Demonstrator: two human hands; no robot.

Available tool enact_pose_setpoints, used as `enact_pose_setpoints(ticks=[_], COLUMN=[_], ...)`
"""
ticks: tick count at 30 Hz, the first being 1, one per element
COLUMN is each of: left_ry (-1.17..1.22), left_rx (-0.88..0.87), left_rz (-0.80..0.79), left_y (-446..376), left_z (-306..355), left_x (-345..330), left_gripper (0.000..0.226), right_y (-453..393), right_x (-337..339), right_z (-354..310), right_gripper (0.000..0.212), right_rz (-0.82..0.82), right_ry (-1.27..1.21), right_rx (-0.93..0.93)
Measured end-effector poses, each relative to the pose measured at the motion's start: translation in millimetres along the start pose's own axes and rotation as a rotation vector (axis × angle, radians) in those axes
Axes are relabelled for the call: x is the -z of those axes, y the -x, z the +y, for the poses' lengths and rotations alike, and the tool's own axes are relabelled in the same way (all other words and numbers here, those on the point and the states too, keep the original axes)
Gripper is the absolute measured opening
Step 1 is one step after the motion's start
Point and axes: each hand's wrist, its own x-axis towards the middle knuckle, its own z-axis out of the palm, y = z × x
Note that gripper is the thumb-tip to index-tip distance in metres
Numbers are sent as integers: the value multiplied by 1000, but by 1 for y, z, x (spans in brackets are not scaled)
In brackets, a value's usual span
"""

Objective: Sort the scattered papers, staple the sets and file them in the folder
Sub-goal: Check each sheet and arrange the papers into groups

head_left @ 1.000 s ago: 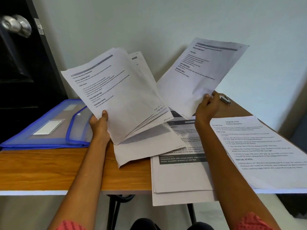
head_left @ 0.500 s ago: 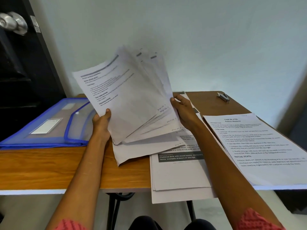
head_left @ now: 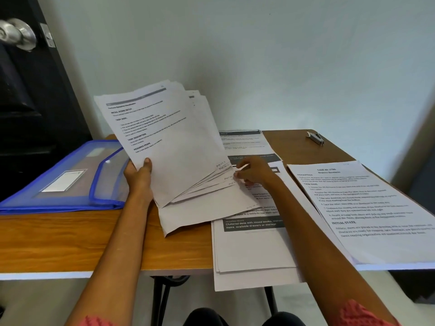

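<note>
Left hand (head_left: 138,175): grips the fanned sheaf of papers (head_left: 169,147) by its lower left edge, thumb on top, tilting it up, probably so the page numbers at the lower right corners show.
Right hand (head_left: 253,171): fingers curled at those fanned corners, pinching one sheet's corner, apparently to check or pull a page.
Middle pile (head_left: 249,245): printed sheets lying flat on the wooden surface (head_left: 70,241), overhanging its near edge, partly under the sheaf.
Right-side set (head_left: 367,212): lies flat and apart, likely one sorted group.
Blue folder (head_left: 68,175): lies on the left, flap down, awaiting filing.
Stapler (head_left: 315,138): small metal one at the far edge, untouched.
Stage: sorting appears under way; stapling and filing not yet done.
</note>
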Motion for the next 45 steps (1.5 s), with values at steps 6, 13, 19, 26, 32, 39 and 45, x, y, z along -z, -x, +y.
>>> enact_pose_setpoints(ticks=[6, 13, 19, 26, 32, 39, 45], left_ry=[5, 27, 50, 103, 107, 25, -39], left_rx=[-4, -12, -5, 62, 99, 128, 40], left_rz=[39, 73, 55, -3, -85, -236, -213], left_y=[-1, 2, 3, 3, 6, 11, 18], left_z=[2, 5, 6, 6, 6, 1, 0], left_x=[1, 0, 1, 1, -2, -9, -14], left_gripper=[40, 40, 41, 39, 38, 36, 41], right_y=[3, 3, 3, 1, 7, 9, 10], right_x=[10, 10, 7, 12, 12, 7, 8], right_z=[-1, -3, -2, -4, -18, -24, -23], right_gripper=[51, 75, 65, 21, 24, 27, 66], right_rz=[-58, -258, -135, 124, -3, -5, -62], right_ry=[46, 173, -32, -359, -610, -574, -425], right_rx=[38, 47, -47, 39, 113, 134, 98])
